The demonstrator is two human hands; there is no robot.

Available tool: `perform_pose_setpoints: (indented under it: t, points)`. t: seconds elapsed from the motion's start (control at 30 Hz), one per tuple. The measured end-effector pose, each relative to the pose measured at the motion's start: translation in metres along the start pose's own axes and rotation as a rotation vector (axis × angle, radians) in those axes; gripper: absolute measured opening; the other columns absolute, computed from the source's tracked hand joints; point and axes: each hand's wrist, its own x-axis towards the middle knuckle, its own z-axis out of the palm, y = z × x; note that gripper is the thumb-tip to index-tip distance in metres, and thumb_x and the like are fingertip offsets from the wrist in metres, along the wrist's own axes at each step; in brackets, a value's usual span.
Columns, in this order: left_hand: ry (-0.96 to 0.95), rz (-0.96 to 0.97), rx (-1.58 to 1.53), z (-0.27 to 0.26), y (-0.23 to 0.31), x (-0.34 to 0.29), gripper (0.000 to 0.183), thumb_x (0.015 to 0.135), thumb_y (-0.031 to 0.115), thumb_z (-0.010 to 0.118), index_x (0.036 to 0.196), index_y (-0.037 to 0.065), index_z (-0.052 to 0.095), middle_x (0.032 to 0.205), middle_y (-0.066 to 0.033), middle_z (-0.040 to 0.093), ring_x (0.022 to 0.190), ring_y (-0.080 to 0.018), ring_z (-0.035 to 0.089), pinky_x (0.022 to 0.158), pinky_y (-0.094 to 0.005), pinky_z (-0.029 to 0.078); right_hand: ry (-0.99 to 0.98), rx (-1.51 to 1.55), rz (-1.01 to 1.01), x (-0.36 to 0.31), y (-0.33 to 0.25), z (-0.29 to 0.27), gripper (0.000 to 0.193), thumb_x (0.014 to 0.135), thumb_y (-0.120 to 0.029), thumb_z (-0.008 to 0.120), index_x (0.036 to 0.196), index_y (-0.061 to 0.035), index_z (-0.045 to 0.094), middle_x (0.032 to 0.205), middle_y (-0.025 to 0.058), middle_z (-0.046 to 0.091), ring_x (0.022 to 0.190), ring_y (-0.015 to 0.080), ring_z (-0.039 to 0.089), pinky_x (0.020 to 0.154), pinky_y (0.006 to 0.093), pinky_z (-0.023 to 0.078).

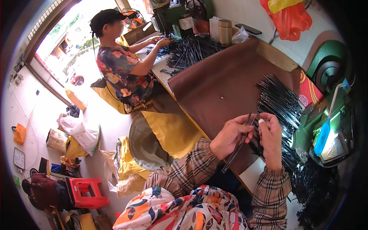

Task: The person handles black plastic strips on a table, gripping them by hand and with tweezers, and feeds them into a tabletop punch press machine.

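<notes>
My left hand [232, 135] is closed round a few thin black rods [232, 156], which slant down toward my lap. Just beside it, my right hand [270, 140] is raised with thumb and fingers pinched together, a white wrap on one finger. Whatever sits in that pinch is too small to make out. Both hands are over the near edge of a brown sheet [218, 92] covering the bench. Right of them lies a thick pile of similar black rods [279, 101], with more loose black pieces [316, 188] heaped lower down.
A green machine [329, 142] with a blue-handled lamp [322, 136] stands at the right. Across the bench, a co-worker [122, 73] handles another rod pile [193, 51] near a thermos [225, 32]. Yellow sacks [168, 132] and a red stool [89, 191] are to the left.
</notes>
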Motion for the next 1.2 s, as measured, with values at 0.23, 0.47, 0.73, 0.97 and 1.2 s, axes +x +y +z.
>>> perform_pose_setpoints:
  t: [0.23, 0.47, 0.73, 0.97, 1.2]
  points:
    - [-0.052, -0.003, -0.064, -0.002, -0.012, 0.005, 0.034, 0.093, 0.0, 0.059, 0.126, 0.003, 0.055, 0.095, -0.0016, 0.061, 0.075, -0.0099, 0.059, 0.068, -0.0232, 0.05, 0.082, -0.279, -0.294, -0.005, 0.005, 0.0, 0.02, 0.094, -0.002, 0.05, 0.114, 0.0039, 0.049, 0.071, 0.0053, 0.058, 0.062, 0.0076, 0.051, 0.056, 0.0264, 0.042]
    - [0.008, 0.082, 0.155, 0.016, -0.009, -0.008, 0.026, 0.093, 0.01, 0.061, 0.118, 0.001, 0.057, 0.095, -0.0011, 0.063, 0.076, -0.0069, 0.059, 0.069, -0.0209, 0.049, 0.002, 0.049, -0.068, -0.024, -0.009, -0.012, 0.024, 0.096, -0.007, 0.05, 0.117, 0.0038, 0.046, 0.092, 0.0101, 0.063, 0.074, 0.0121, 0.059, 0.064, 0.0281, 0.049]
    - [-0.05, -0.097, 0.136, 0.03, -0.031, 0.011, 0.024, 0.091, 0.004, 0.063, 0.114, 0.003, 0.054, 0.087, -0.0034, 0.062, 0.073, -0.0107, 0.06, 0.067, -0.0222, 0.05, 0.087, 0.428, -0.055, -0.072, 0.002, -0.057, 0.036, 0.097, -0.008, 0.055, 0.127, 0.0053, 0.041, 0.104, 0.0169, 0.068, 0.086, 0.0148, 0.065, 0.079, 0.0271, 0.053]
    - [-0.206, -0.275, 0.224, 0.075, -0.072, 0.015, 0.03, 0.091, 0.003, 0.063, 0.118, 0.001, 0.051, 0.091, -0.0058, 0.059, 0.073, -0.0089, 0.057, 0.063, -0.0207, 0.047, 0.515, 0.049, -0.14, -0.136, 0.008, -0.119, 0.021, 0.093, -0.012, 0.065, 0.105, 0.0049, 0.069, 0.096, 0.0062, 0.071, 0.077, 0.0112, 0.064, 0.075, 0.0236, 0.05]
    - [-0.334, -0.292, 0.334, 0.101, -0.085, 0.02, 0.023, 0.089, 0.005, 0.062, 0.11, -0.003, 0.055, 0.088, -0.0056, 0.06, 0.072, -0.0095, 0.058, 0.063, -0.0212, 0.048, 0.773, -0.519, -0.23, -0.14, 0.021, -0.154, 0.011, 0.084, -0.015, 0.072, 0.09, -0.0068, 0.075, 0.079, 0.0115, 0.07, 0.069, 0.0198, 0.064, 0.065, 0.0313, 0.049]
